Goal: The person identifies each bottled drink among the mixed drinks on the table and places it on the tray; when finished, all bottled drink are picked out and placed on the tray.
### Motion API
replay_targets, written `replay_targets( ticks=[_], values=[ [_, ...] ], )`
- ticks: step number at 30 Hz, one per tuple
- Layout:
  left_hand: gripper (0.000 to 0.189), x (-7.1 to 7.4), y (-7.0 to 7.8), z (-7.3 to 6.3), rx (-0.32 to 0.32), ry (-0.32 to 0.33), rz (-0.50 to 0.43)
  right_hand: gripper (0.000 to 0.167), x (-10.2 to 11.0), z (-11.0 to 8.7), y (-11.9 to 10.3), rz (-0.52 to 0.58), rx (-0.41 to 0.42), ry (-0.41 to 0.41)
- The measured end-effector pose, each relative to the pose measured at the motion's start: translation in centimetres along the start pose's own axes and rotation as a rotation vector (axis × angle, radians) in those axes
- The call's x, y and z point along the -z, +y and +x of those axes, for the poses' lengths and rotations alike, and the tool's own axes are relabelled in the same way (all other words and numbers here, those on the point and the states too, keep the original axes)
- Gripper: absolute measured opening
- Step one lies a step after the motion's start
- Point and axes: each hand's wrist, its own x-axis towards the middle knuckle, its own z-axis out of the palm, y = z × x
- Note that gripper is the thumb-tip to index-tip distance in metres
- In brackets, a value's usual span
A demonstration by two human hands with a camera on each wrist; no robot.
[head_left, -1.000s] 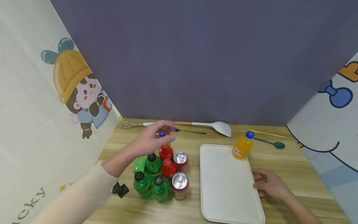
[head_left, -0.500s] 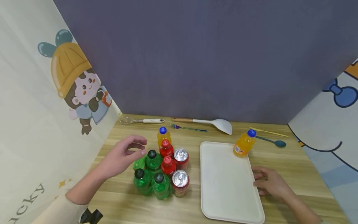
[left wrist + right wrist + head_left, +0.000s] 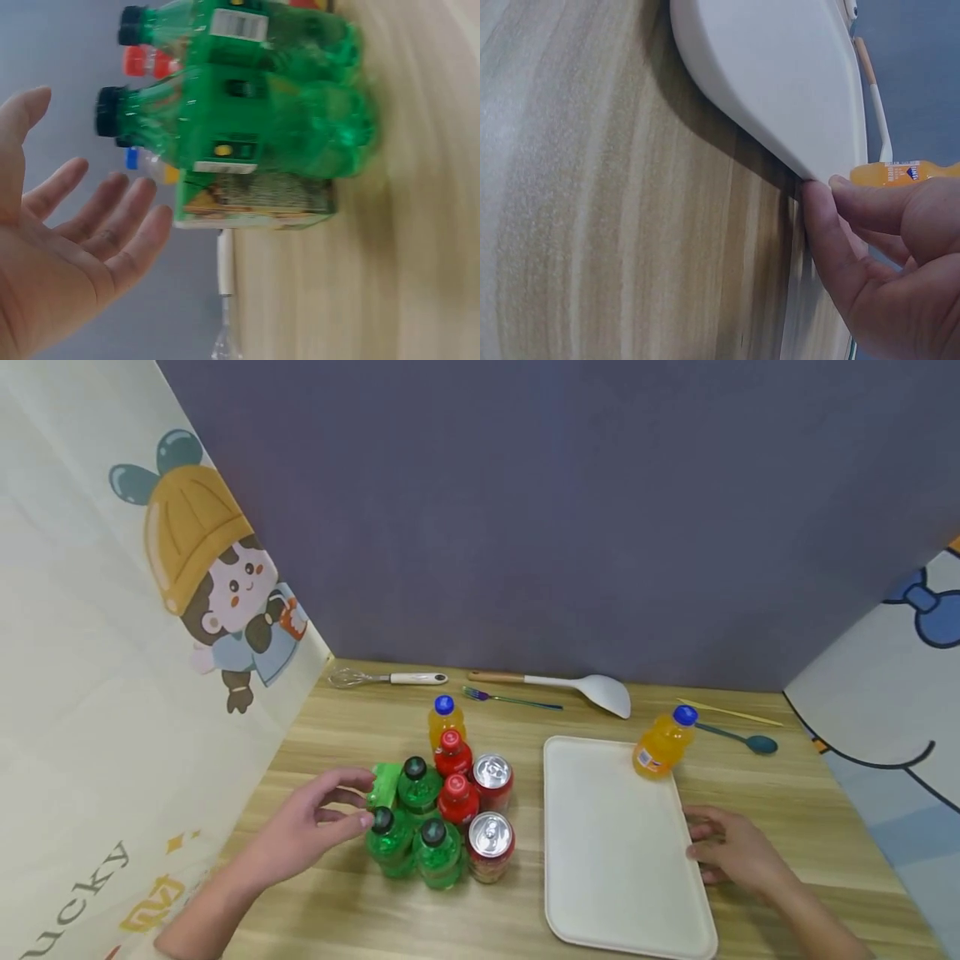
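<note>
at the left side of the surface (image 3: 450,931), the left hand (image 3: 303,822) is released and holds nothing; its fingers are loosely bent and apart, the thumb tip near the black cap of the leftmost of three green bottles (image 3: 390,853). just beyond its fingertips stands a green carton (image 3: 262,196), set close behind that bottle. at the right edge of a white tray (image 3: 618,852), the right hand (image 3: 735,850) has thumb and fingertips at the rim; whether it grips the rim or merely rests there cannot be told.

the green bottles stand upright in a tight cluster with two red bottles (image 3: 453,758) and two cans (image 3: 491,837), the cans on the side toward the tray. one orange bottle (image 3: 446,725) is at the back of this cluster; a second orange drink (image 3: 660,747), blue-capped, is at the tray's far right corner.

farther back, along a dark wall (image 3: 510,527), lie a whisk (image 3: 417,678), a fork (image 3: 517,700) and a white turner (image 3: 603,693). behind the tray's right corner lie a yellow stick (image 3: 731,712) and a teal spoon (image 3: 761,744).
</note>
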Motion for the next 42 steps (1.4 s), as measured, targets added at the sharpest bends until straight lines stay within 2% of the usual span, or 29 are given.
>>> replay_targets(
  ticks=[4, 8, 11, 15, 20, 23, 29, 39, 42],
  values=[
    [0.047, -0.6, -1.0, -0.6, 0.015, -0.051, 0.012, 0.072, 0.3, -0.2, 0.0, -0.003, 0.014, 0.003],
    [0.048, -0.9, -1.4, -1.0, 0.017, -0.095, -0.027, 0.072, 0.2, -0.3, 0.3, 0.017, 0.029, -0.001],
    [0.047, -1.1, -1.6, -1.2, 0.030, -0.097, -0.018, 0.071, 0.1, -0.3, 0.5, 0.027, 0.029, 0.002],
    [0.047, -1.6, -2.0, -1.4, 0.043, -0.058, 0.027, 0.071, 0.0, -0.3, 0.5, 0.034, 0.009, 0.011],
    [0.050, -2.4, -2.5, -1.7, 0.006, -0.011, 0.037, 0.071, 0.1, -0.3, 0.6, 0.030, 0.003, 0.013],
    [0.056, -2.8, -2.5, -1.7, 0.024, 0.016, 0.035, 0.071, 0.1, -0.3, 0.5, 0.030, 0.004, 0.018],
    [0.068, -3.9, -2.6, -1.7, 0.044, 0.073, 0.096, 0.071, 0.0, -0.4, 0.1, 0.036, 0.010, 0.006],
    [0.058, -4.9, -3.2, -1.7, 0.018, 0.176, 0.193, 0.070, 0.0, -0.3, 0.3, 0.041, 0.004, -0.006],
    [0.058, -5.0, -3.3, -1.9, -0.016, 0.197, 0.240, 0.070, 0.0, -0.3, 0.3, 0.035, 0.007, -0.005]
  ],
)
